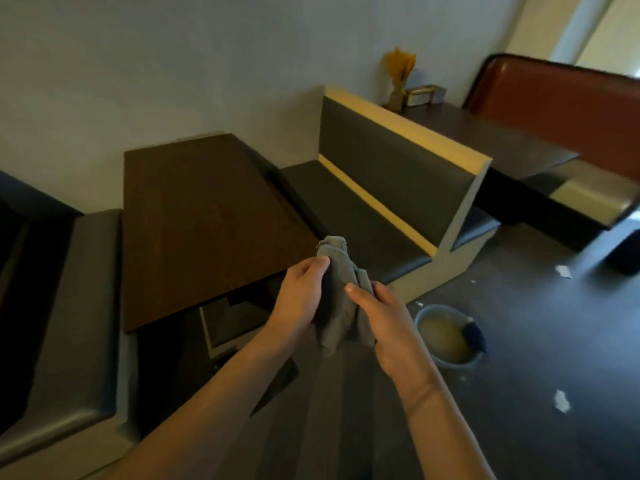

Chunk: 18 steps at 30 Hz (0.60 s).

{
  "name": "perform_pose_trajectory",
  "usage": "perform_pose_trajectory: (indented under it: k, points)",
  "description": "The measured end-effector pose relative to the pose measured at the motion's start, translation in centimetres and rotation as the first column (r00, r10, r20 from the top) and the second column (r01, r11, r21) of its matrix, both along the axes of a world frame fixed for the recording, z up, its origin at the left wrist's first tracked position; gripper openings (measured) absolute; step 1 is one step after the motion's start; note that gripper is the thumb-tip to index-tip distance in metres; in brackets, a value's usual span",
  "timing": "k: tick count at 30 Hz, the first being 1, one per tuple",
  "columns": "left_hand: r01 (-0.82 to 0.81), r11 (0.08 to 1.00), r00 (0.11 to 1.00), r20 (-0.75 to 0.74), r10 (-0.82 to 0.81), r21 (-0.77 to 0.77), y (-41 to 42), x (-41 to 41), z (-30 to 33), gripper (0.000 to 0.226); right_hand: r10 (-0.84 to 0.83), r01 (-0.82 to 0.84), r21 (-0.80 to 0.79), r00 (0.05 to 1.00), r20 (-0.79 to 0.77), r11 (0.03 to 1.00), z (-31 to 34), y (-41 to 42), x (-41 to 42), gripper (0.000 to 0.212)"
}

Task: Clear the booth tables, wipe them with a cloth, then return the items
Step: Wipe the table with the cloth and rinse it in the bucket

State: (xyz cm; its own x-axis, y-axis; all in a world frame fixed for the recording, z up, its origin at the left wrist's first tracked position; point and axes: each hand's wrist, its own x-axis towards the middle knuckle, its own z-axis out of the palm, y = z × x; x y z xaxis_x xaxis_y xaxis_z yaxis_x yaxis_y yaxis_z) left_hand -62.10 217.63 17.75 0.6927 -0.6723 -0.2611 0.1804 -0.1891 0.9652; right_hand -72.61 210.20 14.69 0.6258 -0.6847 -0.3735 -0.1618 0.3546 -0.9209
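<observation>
Both hands are curled around a bunched grey cloth [337, 299] held in the air, the left hand [300, 301] gripping its left side and the right hand [388, 323] pinching its right. The bare dark table [201, 223] lies at ten o'clock from the cloth. A bucket [446, 336] of murky water stands on the floor at three o'clock, and a second table [491, 140] with a vase [398, 95] and a box [420, 95] is at one o'clock.

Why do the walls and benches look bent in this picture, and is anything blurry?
Head view: the wide-angle lens curves and tilts the near table and benches; light is dim and warm; the far table and its yellow bouquet look soft, while the left hand, right hand and cloth are fairly sharp.
</observation>
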Motion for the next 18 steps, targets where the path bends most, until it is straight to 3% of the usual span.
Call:
perform_pose_trajectory:
  k: [8,13,18]
  points:
    - [0.190,0.981,0.972,0.133,-0.192,0.022,-9.8,-12.7,0.4,0.033,-0.258,0.258,0.020,0.955,0.148,0.966,0.8,-9.4,-14.3,0.016]
    - [0.408,0.905,0.913,-0.030,-0.408,0.116,-15.9,-18.2,0.2,0.043,-0.355,0.365,-0.041,0.921,0.161,0.930,0.1,-13.8,-19.7,0.025]
    - [0.491,0.871,0.855,-0.184,-0.485,-0.012,-21.6,-20.6,-1.6,0.034,-0.398,0.405,0.010,0.893,0.213,0.914,-1.3,-18.3,-23.3,0.021]
